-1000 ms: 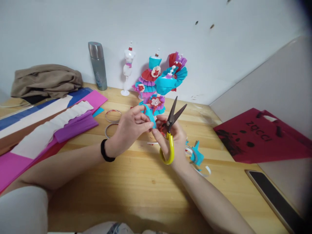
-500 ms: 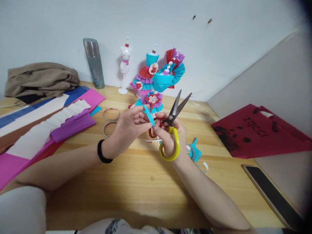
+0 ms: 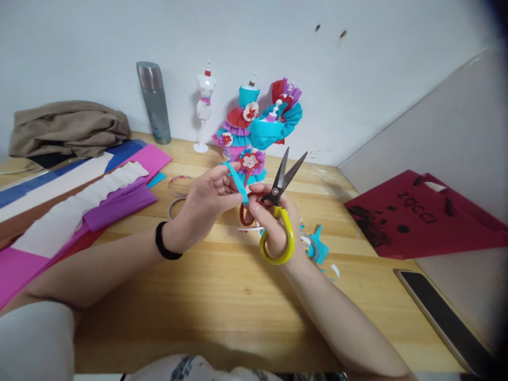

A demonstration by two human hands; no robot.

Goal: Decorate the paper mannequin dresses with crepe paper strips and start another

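Note:
A narrow turquoise crepe paper strip [image 3: 238,182] stretches between my two hands. My left hand [image 3: 208,198], with a black band at the wrist, pinches the strip between thumb and fingers. Its other end is at the fingertips of my right hand [image 3: 278,225]. That hand also holds yellow-handled scissors [image 3: 280,193], their dark blades parted and pointing up, away from me. Part of a red ring-like piece [image 3: 245,212] shows beside the right fingertips. Just behind the hands stands a small dress form in a turquoise paper dress [image 3: 265,132] with a layered paper flower [image 3: 251,160].
Coloured paper sheets [image 3: 119,196] and a brown cloth [image 3: 67,127] lie left, near a bottle [image 3: 154,103]. A bare white dress form [image 3: 205,106] stands by the wall. Tape rolls [image 3: 174,207], turquoise scraps [image 3: 318,244], a red bag [image 3: 420,217] and a phone [image 3: 440,312] are around.
The strip is more narrowly folded or turned edge-on between my fingers. My left hand has shifted slightly up and left, and the scissors have tilted a little to the left.

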